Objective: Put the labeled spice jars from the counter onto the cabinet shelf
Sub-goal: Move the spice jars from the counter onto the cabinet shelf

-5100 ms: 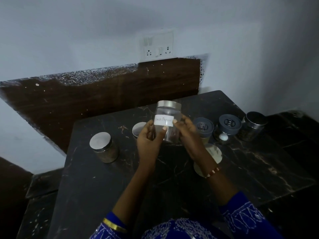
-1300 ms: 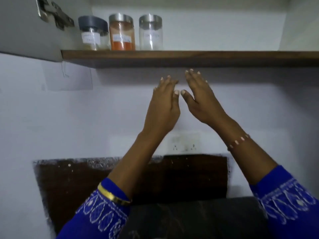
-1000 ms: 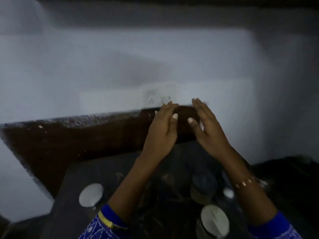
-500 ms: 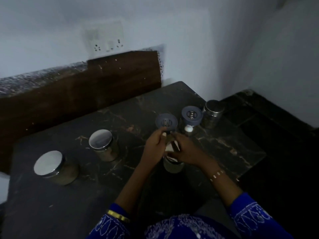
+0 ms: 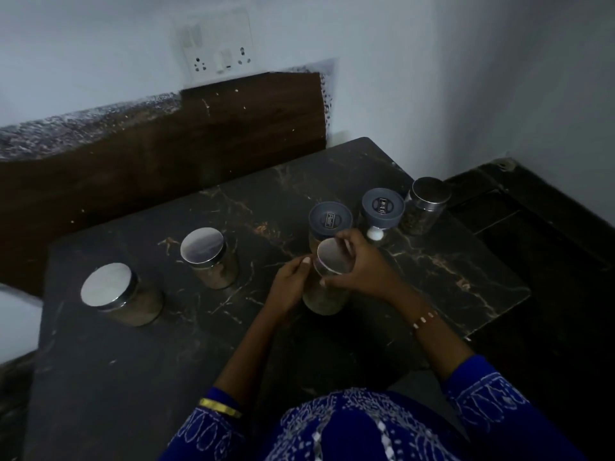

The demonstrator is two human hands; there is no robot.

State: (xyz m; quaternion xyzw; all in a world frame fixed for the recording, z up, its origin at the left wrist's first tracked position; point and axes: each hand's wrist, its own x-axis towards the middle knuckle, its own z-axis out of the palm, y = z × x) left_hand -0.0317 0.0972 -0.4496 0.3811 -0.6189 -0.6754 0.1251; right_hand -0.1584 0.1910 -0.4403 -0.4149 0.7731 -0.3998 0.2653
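Note:
A glass spice jar with a silver lid [image 5: 329,261] stands on the dark marble counter [image 5: 432,267]. My left hand [image 5: 288,287] holds its left side and my right hand [image 5: 361,267] curls over its right side and lid rim. Behind it stand two jars with grey plastic lids, one right behind [image 5: 329,219] and one farther right [image 5: 382,206]. A steel-lidded jar [image 5: 427,204] stands near the counter's right edge. Two more silver-lidded jars are on the left, one in the middle [image 5: 206,254] and one farther left [image 5: 116,297]. The cabinet shelf is out of view.
A wall socket plate [image 5: 216,49] sits on the white wall above a brown wooden backsplash [image 5: 166,154]. The counter's right edge drops to a lower dark ledge [image 5: 532,227]. White walls close the corner at the right.
My empty hands came down from the shelf to the counter. Both now hold the silver-lidded jar in front of me, and the camera has dropped from the shelf to the counter.

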